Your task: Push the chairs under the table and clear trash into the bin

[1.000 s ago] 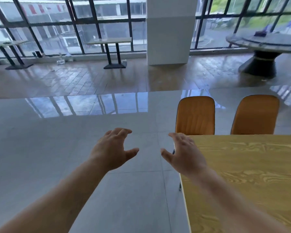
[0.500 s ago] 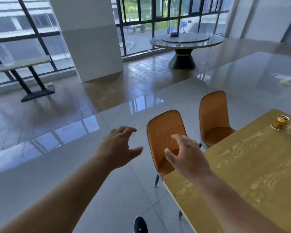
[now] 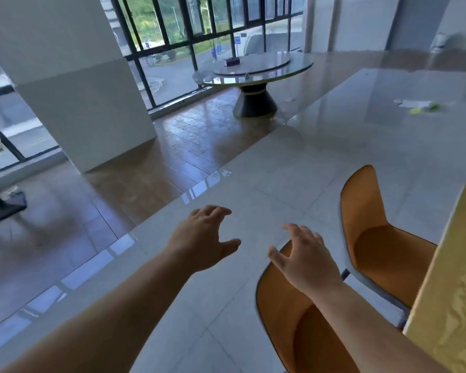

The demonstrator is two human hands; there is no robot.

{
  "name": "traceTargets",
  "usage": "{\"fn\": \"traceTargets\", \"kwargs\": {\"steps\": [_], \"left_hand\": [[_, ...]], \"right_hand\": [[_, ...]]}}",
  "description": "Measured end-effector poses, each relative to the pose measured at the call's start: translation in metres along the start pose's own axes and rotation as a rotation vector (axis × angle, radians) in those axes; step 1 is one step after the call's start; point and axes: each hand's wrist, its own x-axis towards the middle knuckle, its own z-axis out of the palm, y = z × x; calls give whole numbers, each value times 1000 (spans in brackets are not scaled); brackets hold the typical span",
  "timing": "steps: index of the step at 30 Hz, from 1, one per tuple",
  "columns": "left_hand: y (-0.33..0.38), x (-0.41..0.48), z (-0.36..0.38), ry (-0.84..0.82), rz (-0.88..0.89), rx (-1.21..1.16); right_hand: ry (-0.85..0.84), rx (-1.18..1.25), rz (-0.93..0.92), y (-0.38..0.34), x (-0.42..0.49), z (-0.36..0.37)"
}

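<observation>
Two orange chairs stand beside the yellow wooden table (image 3: pixel 449 297) at the right edge. The near chair (image 3: pixel 283 319) is right below my right hand (image 3: pixel 307 259), which hovers open over the top of its backrest; I cannot tell whether it touches. The far chair (image 3: pixel 374 232) faces the table with its seat partly under the edge. My left hand (image 3: pixel 202 238) is open in the air over the floor, left of the near chair. Small scraps of paper and something green (image 3: pixel 420 106) lie on the floor far off at the right.
A white pillar (image 3: pixel 73 90) rises at the left. A round glass-topped table (image 3: pixel 256 68) on a dark pedestal stands by the windows. A dark table base (image 3: pixel 3 208) sits at the far left. Glossy tile floor spreads between.
The view has swung to the right and closer to the chairs. The near chair's backrest now lies under my right hand. Both hands stay open and stretched forward.
</observation>
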Motion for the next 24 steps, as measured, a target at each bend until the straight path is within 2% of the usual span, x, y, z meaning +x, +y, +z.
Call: {"fn": "traceTargets", "kwargs": {"steps": [8, 12, 15, 20, 24], "left_hand": [[-77, 205, 23, -5, 323, -21], [-81, 296, 36, -83, 550, -37], [-53, 356, 42, -131, 708, -61], [23, 424, 70, -221, 979, -93], [77, 473, 112, -291, 1148, -17]], "right_hand": [[219, -3, 218, -12, 154, 41], [277, -74, 432, -9, 189, 52], [337, -104, 623, 3, 196, 42], [531, -125, 940, 44, 189, 27], [621, -51, 1143, 83, 208, 42]]}}
